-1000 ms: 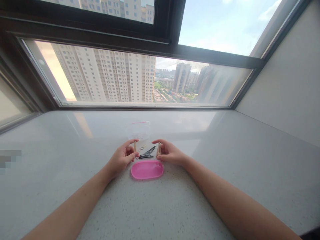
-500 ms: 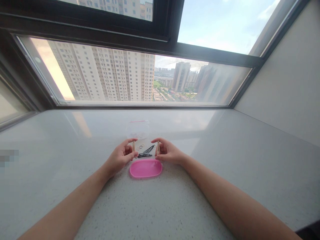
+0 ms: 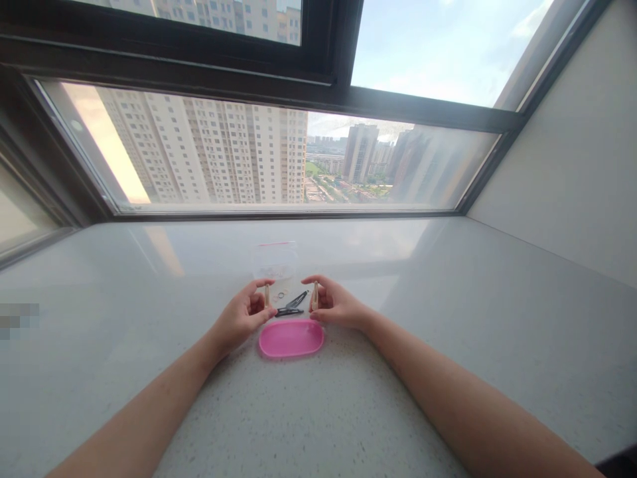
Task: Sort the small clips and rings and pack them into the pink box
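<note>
My left hand (image 3: 242, 315) pinches a small beige hair clip (image 3: 267, 295) upright between thumb and forefinger. My right hand (image 3: 335, 303) pinches a second beige hair clip (image 3: 314, 296) the same way. Between the two hands, black hair clips (image 3: 292, 306) and a small ring-shaped band (image 3: 281, 295) lie on the sill. A pink oval tray (image 3: 291, 338) sits just in front of both hands, close to my fingers. Behind the clips lies a clear zip bag (image 3: 277, 260) with a pink seal.
Everything rests on a wide pale speckled stone windowsill (image 3: 318, 411). A dark-framed window (image 3: 279, 166) runs along the back, with high-rise buildings outside. A plain wall (image 3: 572, 159) bounds the sill on the right.
Both hands stay in place holding the beige clips; the view has only shifted slightly.
</note>
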{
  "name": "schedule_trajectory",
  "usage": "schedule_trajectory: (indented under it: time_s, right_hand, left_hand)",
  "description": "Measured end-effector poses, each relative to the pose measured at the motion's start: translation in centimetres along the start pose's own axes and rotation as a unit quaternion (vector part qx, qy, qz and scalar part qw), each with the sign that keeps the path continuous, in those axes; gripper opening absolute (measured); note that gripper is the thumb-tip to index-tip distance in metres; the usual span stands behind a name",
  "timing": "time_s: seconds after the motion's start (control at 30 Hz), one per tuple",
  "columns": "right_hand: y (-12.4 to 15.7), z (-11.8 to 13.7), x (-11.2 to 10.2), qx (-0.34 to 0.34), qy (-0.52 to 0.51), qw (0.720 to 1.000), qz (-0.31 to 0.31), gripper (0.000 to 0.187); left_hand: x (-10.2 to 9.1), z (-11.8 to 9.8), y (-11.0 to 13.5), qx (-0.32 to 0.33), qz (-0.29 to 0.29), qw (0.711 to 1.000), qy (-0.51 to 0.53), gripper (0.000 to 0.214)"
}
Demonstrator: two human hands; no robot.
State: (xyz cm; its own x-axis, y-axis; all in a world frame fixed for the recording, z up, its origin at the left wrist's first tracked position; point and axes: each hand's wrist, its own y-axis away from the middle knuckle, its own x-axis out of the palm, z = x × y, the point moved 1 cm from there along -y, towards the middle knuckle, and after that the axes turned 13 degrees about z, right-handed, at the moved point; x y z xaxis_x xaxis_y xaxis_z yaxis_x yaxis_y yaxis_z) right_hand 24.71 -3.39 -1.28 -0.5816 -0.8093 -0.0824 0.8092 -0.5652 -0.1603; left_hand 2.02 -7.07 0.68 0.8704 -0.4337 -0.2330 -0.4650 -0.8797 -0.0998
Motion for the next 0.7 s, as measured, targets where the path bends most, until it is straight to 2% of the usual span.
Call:
schedule_trajectory:
  time_s: [0.47, 0.7]
  right_hand:
    - [0.02, -0.36, -0.36, -0.007, 0.001, 1.0, -0.011, 0.07]
    - [0.06, -0.23, -0.35, -0.01, 0.012, 1.0, -0.019, 0.069]
  left_hand:
    - [-0.1, 0.03, 0.2, 0.018, -0.025, 0.999, -0.04, 0.051]
    - [-0.32, 0.28, 0.12, 0.03, -0.017, 0.998, -0.045, 0.043]
